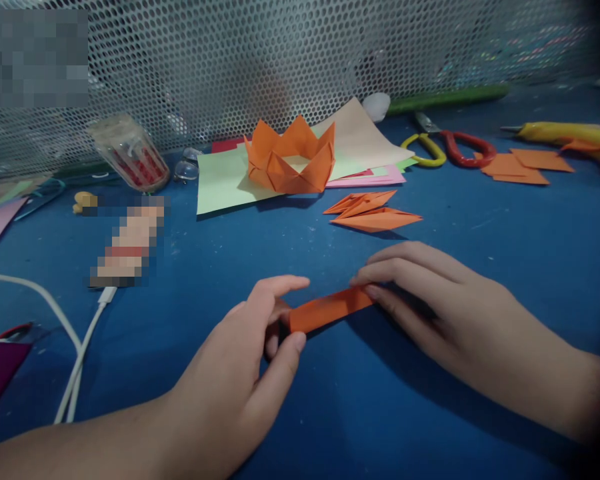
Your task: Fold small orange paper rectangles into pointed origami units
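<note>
Orange and narrow, the folded strip [330,309] we hold slants low over the blue table [330,413]; we cannot tell whether it rests there. Our left hand [235,353] grips the left end, thumb at the near corner and fingers curled behind, while the forefinger sticks out clear of it. Our right hand [440,307] pinches the other end between thumb and fingers. Just beyond lie slim folded pieces [377,220], and farther back an orange crown [293,179] stands on a pale green sheet [220,183]. To the right we see scissors [449,143] with orange squares [515,167] beside them; to the left, a tilted jar [135,157].
</note>
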The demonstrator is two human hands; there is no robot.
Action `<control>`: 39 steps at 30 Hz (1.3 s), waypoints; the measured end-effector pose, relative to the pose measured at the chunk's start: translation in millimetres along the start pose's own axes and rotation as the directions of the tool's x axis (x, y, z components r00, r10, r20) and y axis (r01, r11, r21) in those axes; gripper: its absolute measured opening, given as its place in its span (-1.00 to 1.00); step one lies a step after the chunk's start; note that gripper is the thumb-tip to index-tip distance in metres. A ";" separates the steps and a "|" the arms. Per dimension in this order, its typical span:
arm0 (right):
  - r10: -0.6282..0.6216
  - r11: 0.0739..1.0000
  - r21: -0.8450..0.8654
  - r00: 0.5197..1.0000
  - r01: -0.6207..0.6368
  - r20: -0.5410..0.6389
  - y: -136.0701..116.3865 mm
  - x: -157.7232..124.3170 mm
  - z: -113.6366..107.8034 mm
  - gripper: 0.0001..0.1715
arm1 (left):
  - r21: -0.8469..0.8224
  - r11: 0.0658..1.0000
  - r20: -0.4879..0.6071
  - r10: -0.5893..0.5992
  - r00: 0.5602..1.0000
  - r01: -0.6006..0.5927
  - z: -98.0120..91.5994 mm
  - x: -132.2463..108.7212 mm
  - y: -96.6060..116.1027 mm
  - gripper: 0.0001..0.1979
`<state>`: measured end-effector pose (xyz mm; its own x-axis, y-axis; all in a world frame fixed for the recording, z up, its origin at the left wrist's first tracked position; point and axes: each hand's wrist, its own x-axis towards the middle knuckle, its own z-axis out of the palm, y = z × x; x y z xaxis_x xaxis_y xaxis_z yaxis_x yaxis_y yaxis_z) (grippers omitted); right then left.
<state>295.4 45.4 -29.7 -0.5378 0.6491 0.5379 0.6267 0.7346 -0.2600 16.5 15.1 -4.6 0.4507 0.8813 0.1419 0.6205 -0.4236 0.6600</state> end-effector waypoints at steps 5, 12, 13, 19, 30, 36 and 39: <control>-0.114 0.989 -0.096 0.993 0.113 -0.008 -7.9 -8.6 2.0 -0.62 | -0.011 0.992 -0.094 0.126 0.988 -0.128 7.6 -4.9 -6.5 -0.46; -0.138 0.990 -0.001 0.990 0.138 -0.025 -30.7 -25.4 5.8 -0.58 | -0.050 0.989 0.016 0.140 0.990 -0.139 3.5 -8.9 -2.7 -0.25; -0.115 0.993 0.021 0.992 0.116 -0.047 -32.0 -24.8 5.7 -0.62 | -0.055 0.989 0.010 0.140 0.990 -0.140 3.4 -8.2 -2.4 -0.25; -0.121 0.993 0.007 0.992 0.121 -0.017 -23.3 -14.5 0.3 -0.77 | -0.025 0.992 0.084 0.129 0.988 -0.127 0.8 -4.5 -2.4 -0.50; -0.290 0.953 -0.089 0.957 0.289 0.008 -15.8 -14.3 0.9 -0.68 | -0.178 0.978 -0.031 0.100 0.994 -0.104 11.4 -7.0 -8.8 -0.58; -0.319 0.945 -0.067 0.948 0.320 0.020 -17.6 -2.9 -0.2 -0.46 | -0.106 0.972 0.039 0.215 0.976 -0.210 2.0 -4.0 -3.1 -0.45; -0.264 0.963 -0.046 0.964 0.265 0.040 -18.6 2.1 -2.3 -0.47 | -0.076 0.955 0.070 0.293 0.954 -0.288 -0.3 -1.5 -0.5 -0.58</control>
<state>283.9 32.6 -21.8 -0.7062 0.4398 0.5548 0.4868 0.8707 -0.0706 15.4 14.1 -4.9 0.6563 0.7017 0.2773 0.4139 -0.6421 0.6452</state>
